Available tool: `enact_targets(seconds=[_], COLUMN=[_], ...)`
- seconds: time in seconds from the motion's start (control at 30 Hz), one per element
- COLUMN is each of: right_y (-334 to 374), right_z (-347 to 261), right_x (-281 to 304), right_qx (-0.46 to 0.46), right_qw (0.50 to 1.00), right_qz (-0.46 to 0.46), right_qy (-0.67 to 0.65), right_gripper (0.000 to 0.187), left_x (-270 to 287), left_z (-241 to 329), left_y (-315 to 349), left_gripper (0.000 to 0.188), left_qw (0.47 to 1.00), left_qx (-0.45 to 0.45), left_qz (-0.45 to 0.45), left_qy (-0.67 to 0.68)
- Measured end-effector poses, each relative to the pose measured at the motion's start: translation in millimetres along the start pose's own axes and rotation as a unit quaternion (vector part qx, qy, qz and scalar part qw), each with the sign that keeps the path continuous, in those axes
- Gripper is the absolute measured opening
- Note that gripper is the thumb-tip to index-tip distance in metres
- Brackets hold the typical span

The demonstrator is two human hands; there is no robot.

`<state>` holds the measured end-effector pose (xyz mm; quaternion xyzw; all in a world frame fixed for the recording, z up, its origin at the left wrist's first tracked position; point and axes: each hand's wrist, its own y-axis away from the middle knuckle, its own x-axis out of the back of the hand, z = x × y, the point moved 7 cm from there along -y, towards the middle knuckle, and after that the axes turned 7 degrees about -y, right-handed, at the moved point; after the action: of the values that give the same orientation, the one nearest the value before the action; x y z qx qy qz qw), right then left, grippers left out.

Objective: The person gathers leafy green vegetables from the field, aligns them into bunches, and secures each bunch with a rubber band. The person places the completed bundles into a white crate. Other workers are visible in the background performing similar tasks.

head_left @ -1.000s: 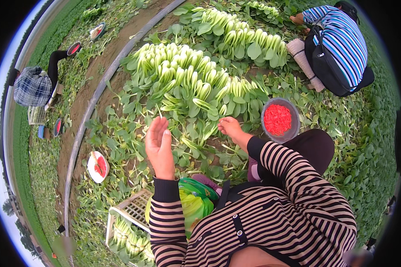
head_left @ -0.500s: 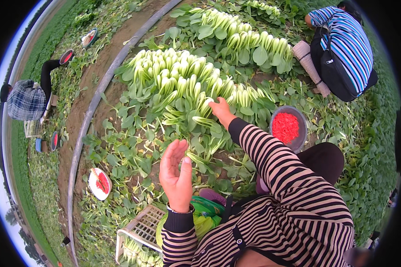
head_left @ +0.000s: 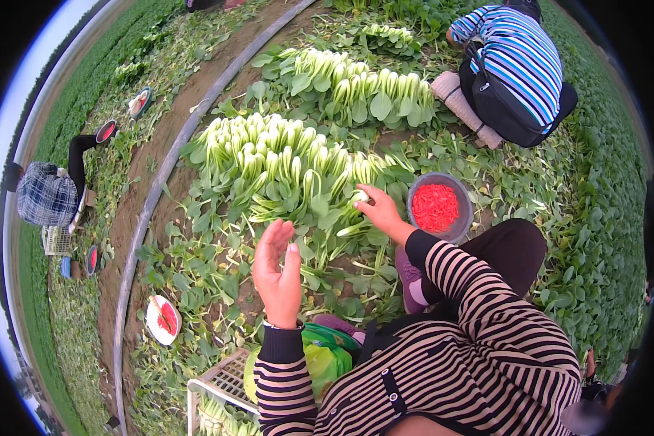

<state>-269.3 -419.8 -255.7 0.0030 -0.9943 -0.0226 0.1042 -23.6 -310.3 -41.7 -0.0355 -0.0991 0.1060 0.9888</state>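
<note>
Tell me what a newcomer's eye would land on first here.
Probably the vivid red bits in the grey bowl, just to the right of the right hand. Next, perhaps, the pale greens massed in rows across the upper middle. After those, likely the person in a blue-striped shirt at upper right.

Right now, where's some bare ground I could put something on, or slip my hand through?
The barest patch is the brown soil along the left side of the grey pipe. A hand could probably pass between the left hand and right hand, above the leaves. It's crowded at the lined-up greens and around the crate.
</note>
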Motion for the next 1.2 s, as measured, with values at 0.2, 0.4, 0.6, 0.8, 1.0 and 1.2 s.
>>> enact_targets(seconds=[0.2,0.4,0.6,0.8,1.0,1.2], right_y=[-2.6,42.5,82.4,5.6,-99.9,-169.8], right_z=[-44.9,-113.2,-135.8,-30.4,36.5,27.6], right_x=[17.3,-29.1,-88.0,-81.9,-80.7,-140.4], right_qx=[0.047,0.039,0.017,-0.166,-0.142,-0.056], right_qw=[0.999,0.987,0.929,0.948,0.978,0.993], right_qz=[0.009,-0.149,-0.297,-0.135,-0.019,-0.001], right_qy=[0.015,-0.049,-0.222,-0.234,-0.155,-0.102], right_gripper=[0.042,0.042,0.040,0.030,0.022,0.023], left_x=[-16.5,-37.8,-29.0,-10.5,-4.0,5.9], left_z=[-12.0,-11.6,-49.0,-50.8,-52.4,-43.1], left_y=[5.5,12.9,10.9,-1.9,-0.6,-7.9], left_gripper=[0.048,0.092,0.074,0.022,0.030,0.043], left_qw=[0.998,0.917,0.950,0.989,0.991,0.987], left_qx=[0.001,-0.124,-0.016,0.061,0.121,0.153], left_qz=[-0.058,-0.149,-0.161,-0.078,-0.056,-0.012], left_qy=[-0.035,-0.348,-0.268,-0.113,-0.008,-0.047])
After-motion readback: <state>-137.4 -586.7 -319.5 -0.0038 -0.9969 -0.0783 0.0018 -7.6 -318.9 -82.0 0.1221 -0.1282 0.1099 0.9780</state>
